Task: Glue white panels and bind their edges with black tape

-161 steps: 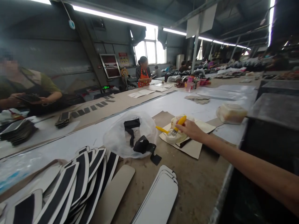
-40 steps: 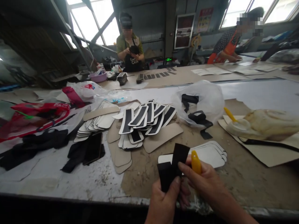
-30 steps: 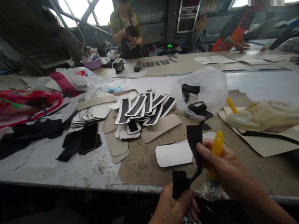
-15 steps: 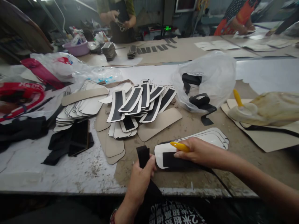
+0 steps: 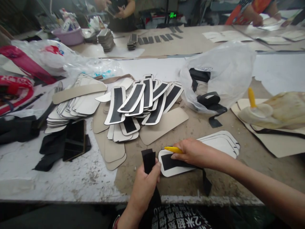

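Observation:
My left hand (image 5: 145,184) is closed around a folded black fabric strip (image 5: 149,159), whose doubled end sticks up above the thumb. My right hand (image 5: 190,152) grips a yellow tapered handle (image 5: 173,149); whatever is at its other end is hidden in the palm. Those same fingers press a second black strip (image 5: 168,161) onto a white rounded panel (image 5: 170,172). From under the right hand, this strip's loose tail (image 5: 206,183) hangs down toward the table's front edge. Several similar white panels (image 5: 220,141) are fanned out beneath and behind the hand.
Ahead lies a heap of white panels with black strips (image 5: 143,98). Bare panels (image 5: 81,103) are stacked to the left, near a dark phone (image 5: 75,140). A clear bag (image 5: 228,70) holds black strips. At right, a yellow handle (image 5: 252,97) stands in a stained container (image 5: 281,109). Co-workers' hands show at the back.
The strip under my right hand now lies further up and left on the panel, and its tail has swung into view as a twisted end. My left hand keeps its hold.

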A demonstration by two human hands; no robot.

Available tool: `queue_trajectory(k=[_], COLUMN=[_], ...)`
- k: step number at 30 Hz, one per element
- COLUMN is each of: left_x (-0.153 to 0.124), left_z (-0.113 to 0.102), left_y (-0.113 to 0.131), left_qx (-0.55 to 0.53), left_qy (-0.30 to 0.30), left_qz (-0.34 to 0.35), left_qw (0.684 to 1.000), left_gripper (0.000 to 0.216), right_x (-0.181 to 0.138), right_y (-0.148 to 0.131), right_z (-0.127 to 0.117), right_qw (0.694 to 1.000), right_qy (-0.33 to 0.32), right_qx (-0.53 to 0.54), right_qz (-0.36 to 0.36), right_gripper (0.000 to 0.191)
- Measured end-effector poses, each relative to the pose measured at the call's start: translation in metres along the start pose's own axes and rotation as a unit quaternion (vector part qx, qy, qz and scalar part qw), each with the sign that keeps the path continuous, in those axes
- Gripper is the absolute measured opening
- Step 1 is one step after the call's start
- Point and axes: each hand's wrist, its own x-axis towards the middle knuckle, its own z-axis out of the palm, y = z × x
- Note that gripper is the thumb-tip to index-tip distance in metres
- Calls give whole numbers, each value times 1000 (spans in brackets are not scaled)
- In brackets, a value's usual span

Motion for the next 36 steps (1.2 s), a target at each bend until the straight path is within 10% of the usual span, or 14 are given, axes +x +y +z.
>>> queue_trajectory(k=[11, 20, 36], left_x=[7, 9, 11], left_z=[10, 1, -5], left_y=[-1, -9, -3], left_qx=[4, 39, 126], left_qy=[56, 102, 98], left_qz=[-13, -40, -52], left_qw=[998, 993, 986], left_gripper=[35, 49, 49], right_x=[-15, -106, -82], right_y=[2, 88, 92], right_z=[-4, -17, -2], right_qw=[999, 983, 943], right_qy=[-1, 93, 136], right_qx=[-51, 15, -127], right_qz=[-11, 155, 275], right_gripper=[19, 24, 25])
